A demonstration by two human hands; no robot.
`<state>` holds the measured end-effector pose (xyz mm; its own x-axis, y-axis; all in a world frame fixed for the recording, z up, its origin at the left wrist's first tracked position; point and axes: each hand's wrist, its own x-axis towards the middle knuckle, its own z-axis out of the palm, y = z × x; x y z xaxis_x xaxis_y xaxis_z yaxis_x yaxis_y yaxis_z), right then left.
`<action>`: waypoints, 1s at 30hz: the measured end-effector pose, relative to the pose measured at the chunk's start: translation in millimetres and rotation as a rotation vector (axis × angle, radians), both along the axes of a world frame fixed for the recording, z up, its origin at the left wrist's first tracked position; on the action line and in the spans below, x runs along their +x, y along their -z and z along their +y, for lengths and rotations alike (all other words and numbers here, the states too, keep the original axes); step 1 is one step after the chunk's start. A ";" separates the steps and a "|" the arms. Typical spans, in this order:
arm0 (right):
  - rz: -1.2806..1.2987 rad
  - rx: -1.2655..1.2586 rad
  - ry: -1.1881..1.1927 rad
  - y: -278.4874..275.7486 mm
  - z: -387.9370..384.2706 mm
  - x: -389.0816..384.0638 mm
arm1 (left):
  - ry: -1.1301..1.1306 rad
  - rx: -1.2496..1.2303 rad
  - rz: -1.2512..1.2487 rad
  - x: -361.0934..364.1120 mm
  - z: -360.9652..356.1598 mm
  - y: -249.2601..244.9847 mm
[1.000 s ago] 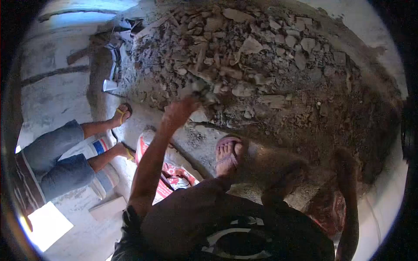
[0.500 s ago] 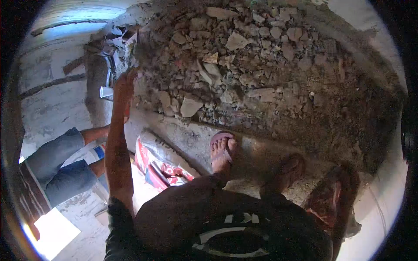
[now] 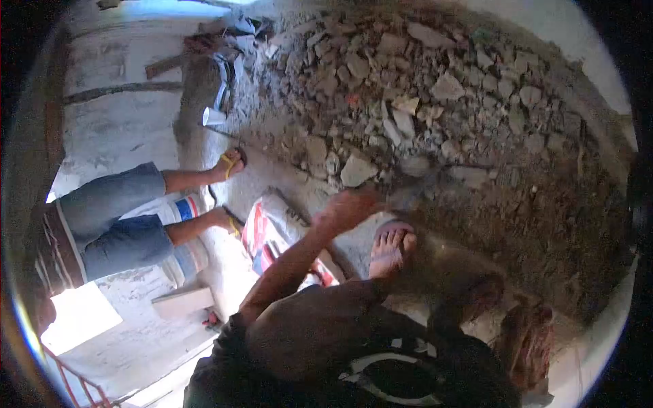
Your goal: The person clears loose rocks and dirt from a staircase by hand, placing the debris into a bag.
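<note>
My left hand [image 3: 350,209] is smeared by motion. It is in front of the rubble's near edge, beside my sandalled foot [image 3: 393,251]; whether it holds anything cannot be seen. A pale flat piece of rubble [image 3: 358,170] lies just beyond it. At the lower right, in shade, is a crumpled reddish plastic bag [image 3: 527,340]. My right hand [image 3: 537,314] appears closed on its upper part, though the fingers are hard to separate from the bag. A red and white printed sack [image 3: 257,228] lies left of my foot, partly behind my forearm.
Broken rubble [image 3: 449,88] and loose soil [image 3: 530,224] cover the ground ahead. A white cup [image 3: 213,117] lies near the wall. To the left, another person in denim shorts [image 3: 115,211] stands by buckets [image 3: 187,262]. A board [image 3: 182,302] lies on the floor.
My left hand has swung from the far left, near the cup, back rightward toward my foot. The view has shifted left, showing more of the other person's legs and the buckets.
</note>
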<state>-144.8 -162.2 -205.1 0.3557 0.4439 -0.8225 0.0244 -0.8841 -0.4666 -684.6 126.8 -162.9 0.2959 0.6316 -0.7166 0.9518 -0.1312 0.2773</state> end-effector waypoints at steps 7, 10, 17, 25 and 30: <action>0.138 -0.072 -0.004 39.9 -17.5 22.8 | -0.021 0.154 0.433 -120.6 55.0 -44.7; 0.200 -0.112 -0.021 51.5 -30.1 32.8 | 0.010 0.210 0.530 -161.1 75.9 -33.9; 0.129 -0.089 0.042 43.3 -43.4 8.8 | 0.003 0.396 0.421 -183.5 89.7 -45.4; 0.128 0.011 0.157 30.2 -70.8 -8.4 | 0.284 0.279 0.571 -149.0 86.3 -65.6; 0.117 0.185 0.288 0.5 -82.2 -35.1 | 0.172 0.479 0.513 -181.3 47.4 -6.6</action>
